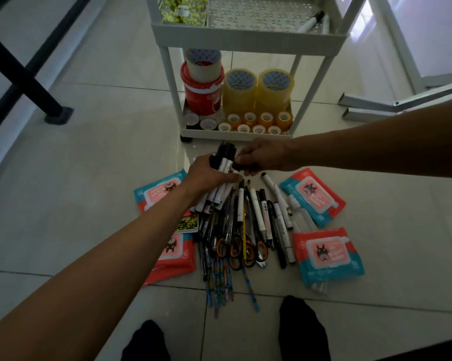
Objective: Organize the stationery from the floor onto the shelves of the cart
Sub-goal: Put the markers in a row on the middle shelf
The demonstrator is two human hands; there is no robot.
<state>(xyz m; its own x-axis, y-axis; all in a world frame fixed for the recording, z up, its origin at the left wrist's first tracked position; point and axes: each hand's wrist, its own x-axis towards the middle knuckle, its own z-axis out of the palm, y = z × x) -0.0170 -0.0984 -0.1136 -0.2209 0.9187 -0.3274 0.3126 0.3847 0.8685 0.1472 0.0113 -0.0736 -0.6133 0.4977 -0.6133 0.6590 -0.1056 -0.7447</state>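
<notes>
My left hand (209,175) grips a thick bundle of black-and-white markers (223,158) above the floor, just in front of the white cart (235,135). My right hand (262,157) comes in from the right and pinches the bundle's side with curled fingers. Below both hands lies a pile of pens, markers, pencils and orange-handled scissors (248,230) on the tiles. Several red-and-blue wipe packs (327,254) lie around the pile. The cart's bottom shelf holds tape rolls (256,89); one marker (310,20) lies on the upper shelf.
A black table leg (55,110) stands at the left and metal frame feet (370,105) at the right. My two dark-socked feet (303,332) are at the bottom edge. A yellow-patterned item (183,9) sits on the upper shelf's left side.
</notes>
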